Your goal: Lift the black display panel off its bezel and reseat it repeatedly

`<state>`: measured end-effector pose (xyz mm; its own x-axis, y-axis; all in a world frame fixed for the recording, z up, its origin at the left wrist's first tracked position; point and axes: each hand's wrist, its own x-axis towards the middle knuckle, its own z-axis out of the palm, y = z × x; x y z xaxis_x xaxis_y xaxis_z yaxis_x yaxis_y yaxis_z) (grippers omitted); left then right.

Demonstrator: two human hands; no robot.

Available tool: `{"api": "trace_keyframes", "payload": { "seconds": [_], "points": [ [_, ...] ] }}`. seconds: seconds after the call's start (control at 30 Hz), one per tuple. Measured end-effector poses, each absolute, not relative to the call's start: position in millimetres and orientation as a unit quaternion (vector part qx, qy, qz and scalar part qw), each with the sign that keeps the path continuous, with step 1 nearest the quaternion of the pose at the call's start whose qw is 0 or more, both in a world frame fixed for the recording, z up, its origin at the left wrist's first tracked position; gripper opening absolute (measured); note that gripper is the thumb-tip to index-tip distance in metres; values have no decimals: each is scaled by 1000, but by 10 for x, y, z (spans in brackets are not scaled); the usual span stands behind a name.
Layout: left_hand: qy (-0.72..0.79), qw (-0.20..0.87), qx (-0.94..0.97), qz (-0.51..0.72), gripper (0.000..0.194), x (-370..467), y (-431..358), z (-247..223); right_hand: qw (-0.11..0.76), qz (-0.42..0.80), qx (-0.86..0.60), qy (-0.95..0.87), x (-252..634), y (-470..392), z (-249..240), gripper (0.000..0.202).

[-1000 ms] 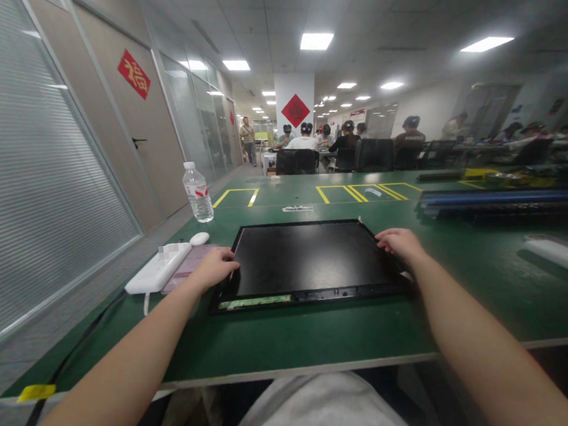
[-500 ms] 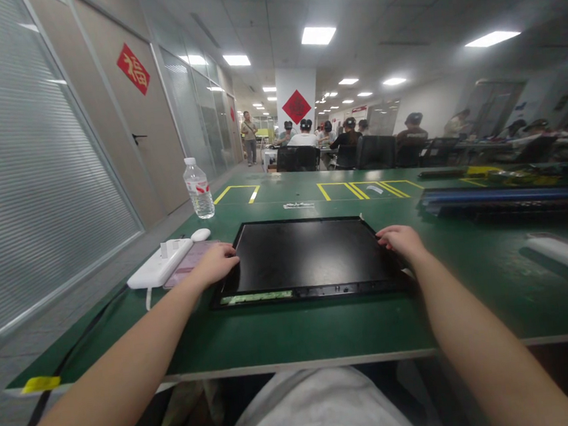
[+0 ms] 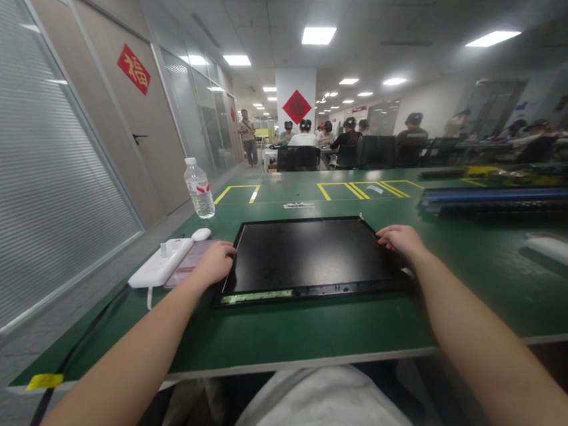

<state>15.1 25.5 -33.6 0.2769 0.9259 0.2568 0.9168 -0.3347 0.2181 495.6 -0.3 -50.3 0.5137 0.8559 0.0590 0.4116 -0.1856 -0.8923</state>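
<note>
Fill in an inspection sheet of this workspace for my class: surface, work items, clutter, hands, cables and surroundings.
Surface: green table, marked with yellow tape lines toward the far side.
Work items: dark screen panel lying flat in a black frame; green strip along part of its near edge.
Clutter: bottle, white case, and small white oval object at left; long blue-black item at right, blurred.
Hands: left hand at the panel's left edge, right hand at its right; firmness of grip cannot be told.
Cables: black cord along the table's left; short white cable by the white case.
Surroundings: door at left; people seated beyond the table.
</note>
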Motion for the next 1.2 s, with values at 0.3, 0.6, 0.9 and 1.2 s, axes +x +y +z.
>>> {"api": "trace_keyframes", "payload": {
  "seconds": [0.3, 0.6, 0.9, 1.2],
  "points": [
    [567, 25, 803, 182, 45, 176, 241, -372, 421, 193, -761, -455, 4941, -30, -483, 27],
    [502, 74, 845, 165, 58, 212, 96, -348, 418, 189, -756, -467, 4974, 0, -514, 29],
    [453, 87, 875, 146, 65, 193, 50, -288, 448, 217, -741, -451, 4984, 20, -538, 29],
    [445, 104, 878, 143, 60, 225, -4, -229, 467, 233, -732, -438, 4957, 0, -516, 28]
  ]
}}
